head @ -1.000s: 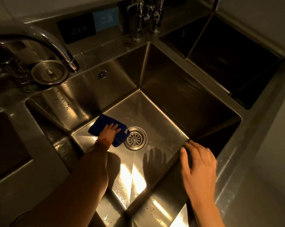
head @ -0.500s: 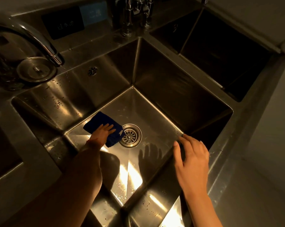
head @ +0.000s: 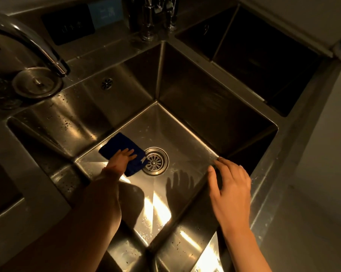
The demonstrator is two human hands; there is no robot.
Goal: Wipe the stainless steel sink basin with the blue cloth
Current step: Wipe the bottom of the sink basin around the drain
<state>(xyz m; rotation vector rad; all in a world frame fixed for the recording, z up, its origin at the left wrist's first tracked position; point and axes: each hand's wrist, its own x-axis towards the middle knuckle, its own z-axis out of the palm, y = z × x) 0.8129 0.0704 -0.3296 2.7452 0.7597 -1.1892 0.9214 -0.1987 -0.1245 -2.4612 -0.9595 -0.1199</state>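
- Basin (head: 214, 107) of stainless steel fills the middle of the view, deep and square-walled; water droplets speckle the left wall and the near rim, and bright glare lies on the near floor.
- Neighbouring compartments: a dark one at far right (head: 263, 61), another partly seen at the left edge.
- Faucet (head: 38, 48) arches in from far left, its spout above a round metal lid (head: 36, 83) resting on the deck.
- Right hand (head: 231, 188) rests at the near right edge of the basin, fingers straight and slightly spread, holding nothing; whether it bears weight on the rim, cannot tell.
- Left hand (head: 121, 160) reaches down to the basin floor, fingers extended flat on top of the cloth, pressing it down rather than gripping it.
- Blue cloth (head: 119, 143), folded into a pad, lies on the floor left of centre, its right edge just beside the drain and perhaps touching the rim.
- Drain strainer (head: 155, 160) sits mid-floor, uncovered.
- Overflow grille (head: 106, 84) is visible high on the far left wall.
- Judgement on step: wiping of the floor is in hand, working the left part next to the drain; walls and the right half of the floor look not yet covered, given the droplets remaining.
- Next move likely calls for steady downward pressure while sliding the pad around the strainer, not over it, so the fabric does not snag, then strokes toward the near glare patch and up the spotted left wall.
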